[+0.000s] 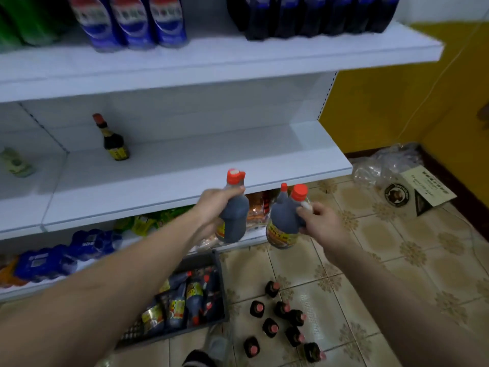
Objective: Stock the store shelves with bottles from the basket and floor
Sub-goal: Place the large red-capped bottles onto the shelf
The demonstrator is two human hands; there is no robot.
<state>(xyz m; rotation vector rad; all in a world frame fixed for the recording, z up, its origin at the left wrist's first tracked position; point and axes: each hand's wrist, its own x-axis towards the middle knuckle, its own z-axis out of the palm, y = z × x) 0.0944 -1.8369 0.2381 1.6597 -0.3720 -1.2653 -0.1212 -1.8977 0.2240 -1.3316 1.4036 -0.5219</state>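
While the left hand (215, 200) grips one dark sauce bottle (234, 207) by its neck, the right hand (321, 221) curls around two more red-capped bottles (284, 221) held side by side. All three hang in the air just in front of the middle shelf (185, 165), level with its front edge. On that shelf stands a single small dark bottle (113, 139), well back. Below, on the tiled floor (397, 260), a dark basket (185, 298) holds several more sauce bottles lying down, and beside it a cluster of small bottles (283, 319) stands upright.
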